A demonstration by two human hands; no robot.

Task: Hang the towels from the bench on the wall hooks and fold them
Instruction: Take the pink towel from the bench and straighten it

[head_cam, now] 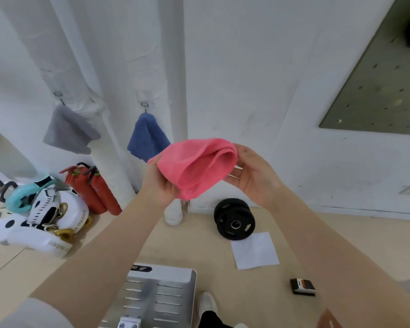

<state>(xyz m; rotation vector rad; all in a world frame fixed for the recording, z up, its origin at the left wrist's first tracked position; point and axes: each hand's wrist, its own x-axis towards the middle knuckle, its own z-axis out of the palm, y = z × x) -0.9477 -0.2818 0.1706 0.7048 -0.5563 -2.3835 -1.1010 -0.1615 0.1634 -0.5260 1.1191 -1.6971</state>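
Observation:
A pink towel (197, 166), folded over on itself, is held up in front of the wall between both hands. My left hand (159, 185) grips its lower left edge from beneath. My right hand (251, 176) holds its right side, fingers curled round the folded layers. On the wall behind, a grey towel (69, 132) hangs from the left hook (57, 94) and a blue towel (147, 137) hangs from the right hook (145, 105). The silver bench (161, 299) stands below my arms with no towel visible on it.
Red fire extinguishers (92, 190) lean at the wall's foot beside white and teal boxing gear (40, 214). A black weight plate (234, 218), a white bottle (173, 211), a paper sheet (255, 250) and a small box (303, 286) lie on the floor. A pegboard (384, 86) hangs at right.

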